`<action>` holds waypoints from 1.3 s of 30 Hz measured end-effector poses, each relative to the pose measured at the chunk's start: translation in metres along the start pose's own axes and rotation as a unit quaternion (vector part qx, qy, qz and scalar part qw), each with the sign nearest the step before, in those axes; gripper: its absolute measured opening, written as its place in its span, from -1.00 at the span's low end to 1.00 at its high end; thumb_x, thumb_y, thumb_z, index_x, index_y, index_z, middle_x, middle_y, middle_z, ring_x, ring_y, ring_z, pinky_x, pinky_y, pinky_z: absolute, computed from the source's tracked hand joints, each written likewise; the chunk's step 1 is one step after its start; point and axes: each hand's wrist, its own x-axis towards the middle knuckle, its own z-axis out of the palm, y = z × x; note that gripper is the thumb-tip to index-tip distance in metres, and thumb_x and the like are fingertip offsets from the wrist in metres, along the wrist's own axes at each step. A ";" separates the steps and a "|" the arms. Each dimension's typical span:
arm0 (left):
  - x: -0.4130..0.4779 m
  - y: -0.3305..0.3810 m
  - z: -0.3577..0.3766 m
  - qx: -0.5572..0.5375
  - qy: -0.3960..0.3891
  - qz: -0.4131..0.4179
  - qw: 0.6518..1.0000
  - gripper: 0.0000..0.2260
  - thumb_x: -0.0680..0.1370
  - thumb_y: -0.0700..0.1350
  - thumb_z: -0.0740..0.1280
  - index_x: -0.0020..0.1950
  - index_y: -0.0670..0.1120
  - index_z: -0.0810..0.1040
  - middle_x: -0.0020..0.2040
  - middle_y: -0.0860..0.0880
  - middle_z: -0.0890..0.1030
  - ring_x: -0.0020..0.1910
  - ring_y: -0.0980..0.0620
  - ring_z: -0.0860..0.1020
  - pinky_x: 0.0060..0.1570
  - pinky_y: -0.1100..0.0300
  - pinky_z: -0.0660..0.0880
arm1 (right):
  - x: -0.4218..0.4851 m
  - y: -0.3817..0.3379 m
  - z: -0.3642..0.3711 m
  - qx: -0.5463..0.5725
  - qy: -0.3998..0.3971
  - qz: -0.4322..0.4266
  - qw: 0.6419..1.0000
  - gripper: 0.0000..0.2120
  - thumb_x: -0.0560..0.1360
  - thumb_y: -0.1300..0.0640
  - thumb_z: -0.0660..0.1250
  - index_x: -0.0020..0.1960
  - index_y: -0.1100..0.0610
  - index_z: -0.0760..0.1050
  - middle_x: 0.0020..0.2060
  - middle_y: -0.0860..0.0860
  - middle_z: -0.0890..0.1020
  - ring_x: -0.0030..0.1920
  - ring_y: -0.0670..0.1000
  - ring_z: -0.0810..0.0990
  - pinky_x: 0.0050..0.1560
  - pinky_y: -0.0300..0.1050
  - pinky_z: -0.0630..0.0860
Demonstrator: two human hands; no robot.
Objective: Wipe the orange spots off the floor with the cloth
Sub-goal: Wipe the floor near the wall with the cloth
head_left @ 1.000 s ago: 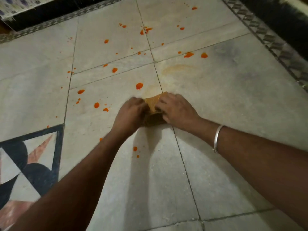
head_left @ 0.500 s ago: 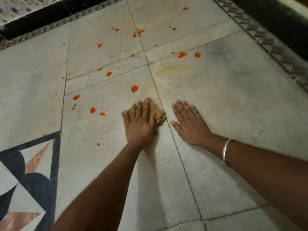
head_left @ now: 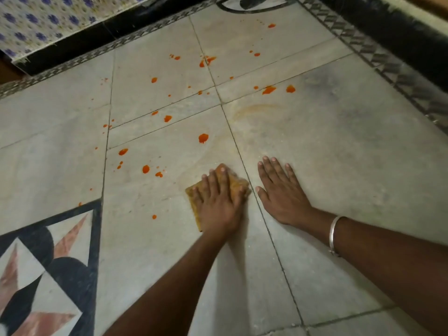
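The pale marble floor (head_left: pixel 339 166) carries scattered orange spots (head_left: pixel 203 138), a folded yellow cloth (head_left: pixel 236 185) pressed flat, and a dark star inlay (head_left: pixel 43 275) at one corner.

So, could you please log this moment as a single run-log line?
left hand: flat on cloth, pressing | right hand: flat on floor, empty | orange spots: many unwiped
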 end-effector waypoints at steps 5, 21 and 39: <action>0.052 -0.024 -0.019 0.059 -0.006 0.048 0.997 -0.31 0.65 0.38 -0.13 0.69 0.11 -0.24 0.72 -0.04 -0.14 0.69 -0.08 -0.16 0.60 -0.20 -0.23 | -0.016 -0.031 0.014 -0.012 0.012 -0.067 0.998 -0.32 0.65 -0.15 -0.15 0.66 0.18 0.04 0.66 0.11 0.08 0.66 0.08 0.02 0.61 0.14 -0.11; -0.041 -0.055 0.001 0.016 0.029 -0.067 0.997 -0.33 0.65 0.37 -0.20 0.70 0.11 -0.22 0.72 -0.04 -0.12 0.69 -0.06 -0.16 0.60 -0.23 -0.22 | -0.030 -0.028 0.023 -0.060 0.024 -0.112 0.992 -0.34 0.67 -0.17 -0.06 0.67 0.13 0.04 0.66 0.14 0.06 0.66 0.13 0.03 0.62 0.19 0.02; -0.100 -0.016 0.029 -0.019 0.078 -0.154 0.985 -0.30 0.67 0.32 -0.15 0.71 -0.03 -0.09 0.71 -0.13 0.01 0.69 -0.16 -0.06 0.61 -0.25 -0.14 | -0.032 -0.027 0.025 -0.060 0.056 -0.111 0.990 -0.37 0.67 -0.12 -0.06 0.66 0.15 0.10 0.64 0.15 0.13 0.64 0.14 0.10 0.61 0.21 0.09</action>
